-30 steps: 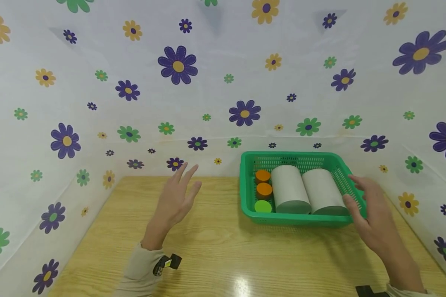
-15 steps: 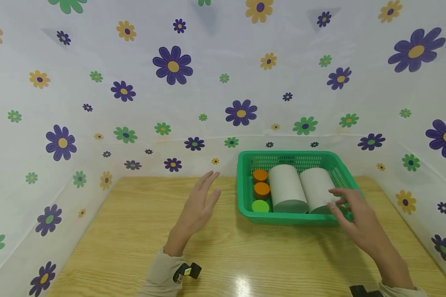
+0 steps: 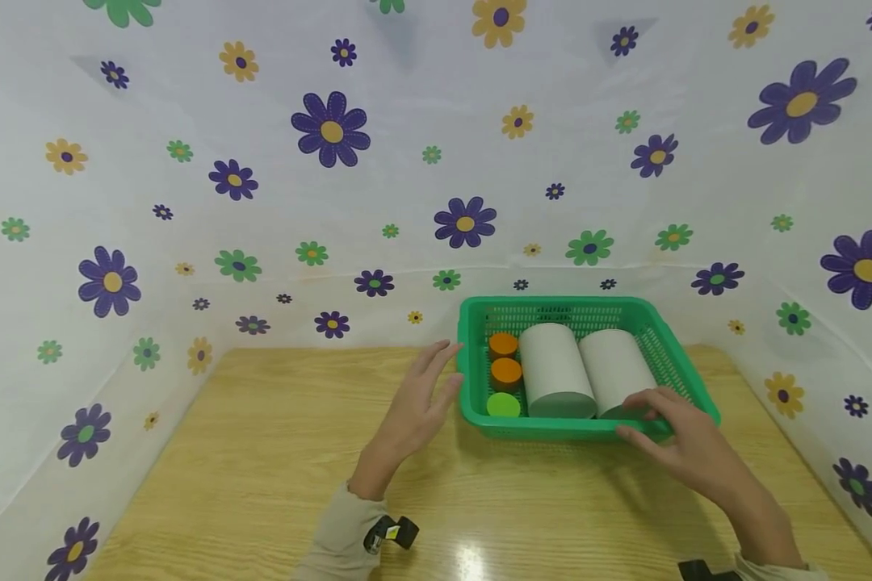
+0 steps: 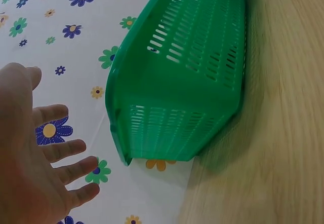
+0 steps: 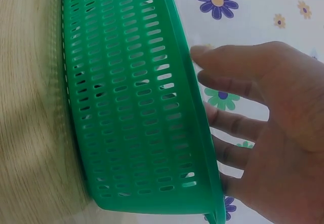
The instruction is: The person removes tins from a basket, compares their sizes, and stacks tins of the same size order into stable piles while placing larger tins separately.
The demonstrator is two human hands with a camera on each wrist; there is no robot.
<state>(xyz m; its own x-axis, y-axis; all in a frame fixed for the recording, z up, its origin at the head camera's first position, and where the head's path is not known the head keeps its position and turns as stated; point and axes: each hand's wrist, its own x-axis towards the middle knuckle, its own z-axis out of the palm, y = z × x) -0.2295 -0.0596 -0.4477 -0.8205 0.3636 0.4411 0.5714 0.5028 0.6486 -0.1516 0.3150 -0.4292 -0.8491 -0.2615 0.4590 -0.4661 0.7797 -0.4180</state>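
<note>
A green plastic basket (image 3: 552, 432) with slotted walls stands on the wooden table. Inside, two large white cylinders (image 3: 555, 363) lie side by side; left of them stand two orange round pieces (image 3: 506, 373) and a lime-green one (image 3: 504, 405). My left hand (image 3: 417, 411) is beside the basket's left end, fingers extended; the left wrist view shows a gap between these fingers (image 4: 71, 148) and the rim. My right hand (image 3: 686, 448) is at the front right of the basket, fingers loosely bent over the rim, with the fingertips (image 5: 200, 51) right at the rim's edge in the right wrist view.
The wooden table (image 3: 276, 460) extends left and in front of the basket. White sheeting (image 3: 378, 186) printed with flowers rises behind the table and along both sides, close behind the basket. A black wrist camera (image 3: 392, 532) sits on the left cuff.
My left hand has moved right, up to the basket's left end. My right hand has moved left from the basket's right edge to its front rim. The basket stays put.
</note>
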